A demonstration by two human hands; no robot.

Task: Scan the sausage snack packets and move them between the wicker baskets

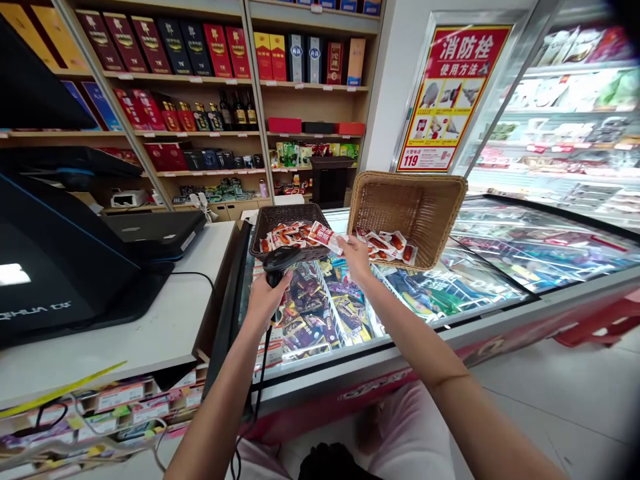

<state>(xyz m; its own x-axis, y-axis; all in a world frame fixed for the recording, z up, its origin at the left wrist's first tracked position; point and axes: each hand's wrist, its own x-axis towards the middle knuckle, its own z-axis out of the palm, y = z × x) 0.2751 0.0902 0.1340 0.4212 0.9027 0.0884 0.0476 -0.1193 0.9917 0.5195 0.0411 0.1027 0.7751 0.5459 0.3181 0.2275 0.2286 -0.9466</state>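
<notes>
My left hand (267, 297) is wrapped round the handle of a black barcode scanner (281, 260), its cable trailing down past my wrist. Pinched in my right hand (354, 257) is a red and white sausage packet (321, 235). That packet reaches over the right rim of a dark brown wicker basket (293, 214), where more packets of sausages (287, 236) lie. To the right, a tan wicker basket (407, 220) leans tilted toward me, with several sausage packets (387, 245) along its lower side. Both baskets rest on the glass top of a freezer.
Packaged ice creams fill the chest freezer (380, 357) under the baskets. On the left, a white counter (165, 310) carries a black checkout terminal (65, 253). Shelves (200, 79) of boxed bottles stand behind, and a red fire-hydrant poster (454, 99) hangs on the wall.
</notes>
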